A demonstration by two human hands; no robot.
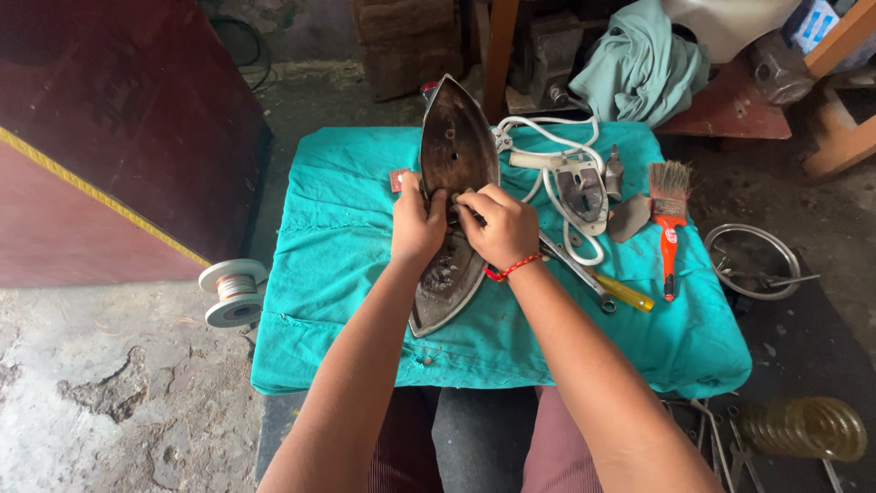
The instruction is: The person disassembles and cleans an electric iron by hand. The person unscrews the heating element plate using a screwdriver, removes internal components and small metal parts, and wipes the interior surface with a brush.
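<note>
A clothes iron's metal soleplate (456, 146), dark and scorched, lies lengthwise on a teal cloth (347, 274) over a small table. My left hand (416, 224) grips the plate's left edge at its middle. My right hand (500, 228), with a red thread on the wrist, pinches a small part at the plate's centre; what the fingertips hold is hidden. The plate's near end (443, 301) shows crusty grey residue.
Right of the plate lie a white cord and iron body part (577, 187), a yellow-handled screwdriver (620, 292), a spanner (575, 269) and an orange-handled brush (669, 219). A steel bowl (753, 260) sits on the floor at right, a wire spool (234, 290) at left, a coiled spring (808, 427) at lower right.
</note>
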